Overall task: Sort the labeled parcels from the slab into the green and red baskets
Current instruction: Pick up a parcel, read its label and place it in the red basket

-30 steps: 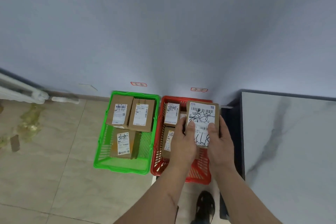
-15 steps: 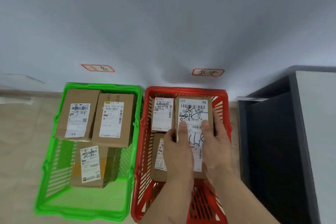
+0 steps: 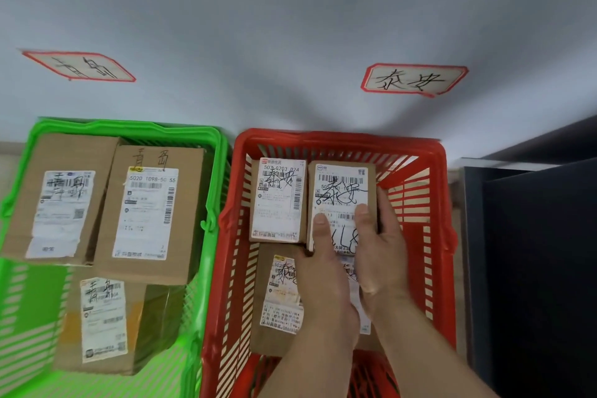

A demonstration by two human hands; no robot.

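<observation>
Both my hands hold one small labeled cardboard parcel [image 3: 342, 186] inside the red basket [image 3: 416, 191], at its back right. My left hand [image 3: 323, 271] grips its near left edge with the thumb on the label. My right hand [image 3: 381, 245] wraps its right side, thumb on top. Beside it on the left lies another labeled parcel [image 3: 279, 200], and a third parcel [image 3: 277, 297] lies lower, partly under my left hand. The green basket [image 3: 213, 178] on the left holds three labeled parcels, one of them [image 3: 145, 213] leaning on the others.
Two red-bordered handwritten signs are stuck on the wall, one sign [image 3: 80, 66] above the green basket and one sign [image 3: 412, 79] above the red basket. A dark cabinet side [image 3: 533, 262] stands right of the red basket. The slab is out of view.
The view has come closer to the baskets. My hands have lowered the parcel deeper into the red basket, beside the parcel at the back.
</observation>
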